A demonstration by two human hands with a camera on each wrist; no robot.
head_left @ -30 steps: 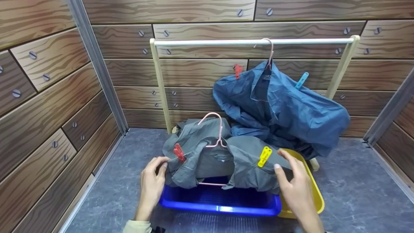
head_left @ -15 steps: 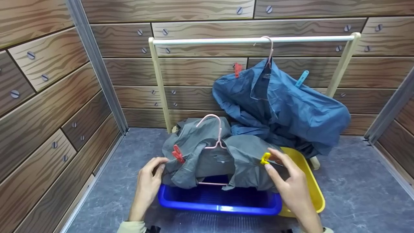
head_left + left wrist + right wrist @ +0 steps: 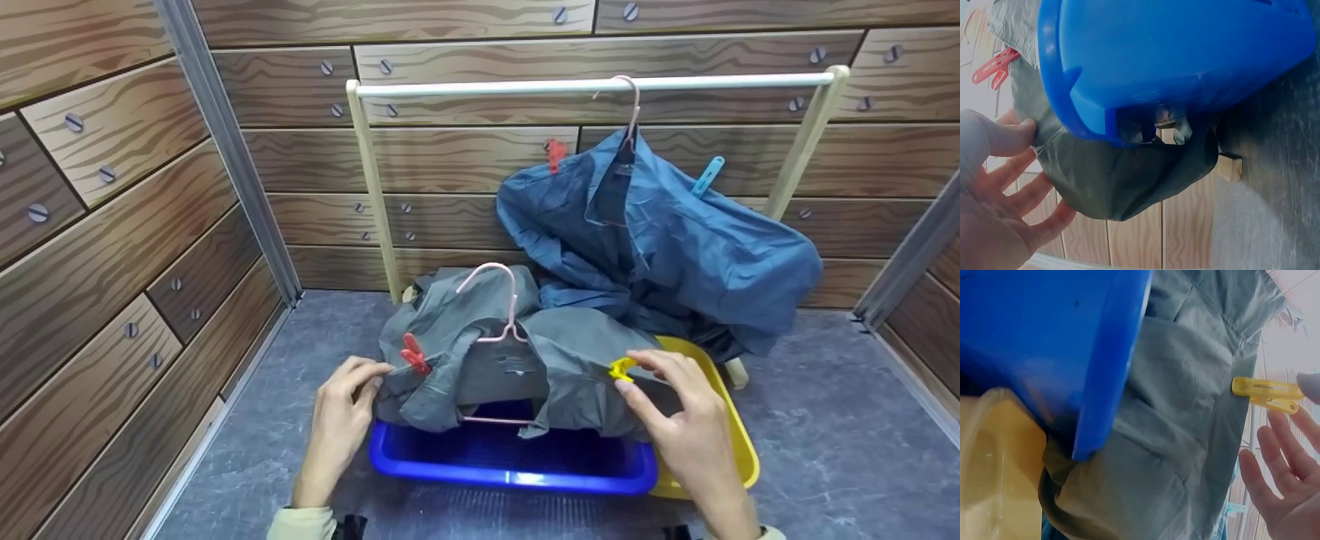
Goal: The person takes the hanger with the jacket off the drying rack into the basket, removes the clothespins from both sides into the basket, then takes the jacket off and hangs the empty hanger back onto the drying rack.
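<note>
A dark grey shirt (image 3: 577,360) on a pink hanger (image 3: 511,315) lies over a blue basin (image 3: 517,478). My left hand (image 3: 341,424) pinches the shirt's shoulder edge at the left, thumb in front and fingers behind in the left wrist view. Close by, a red clothespin (image 3: 415,354) is clipped on that shoulder. My right hand (image 3: 686,420) pinches a yellow clothespin (image 3: 1264,389) between thumb and fingers. That clothespin's tip sits on the fabric edge of the other shoulder, as the right wrist view shows.
Behind stands a rack with a white rail (image 3: 480,88). From it hangs a blue shirt (image 3: 712,232) with a red clothespin (image 3: 556,156) and a light-blue clothespin (image 3: 708,176). A yellow basin (image 3: 750,469) is to the right of the blue one. Wood-patterned walls enclose the floor.
My right hand has moved in from the shirt's right edge and taken hold of the yellow clothespin, which has turned on the shoulder. My left hand stays at the left shoulder.
</note>
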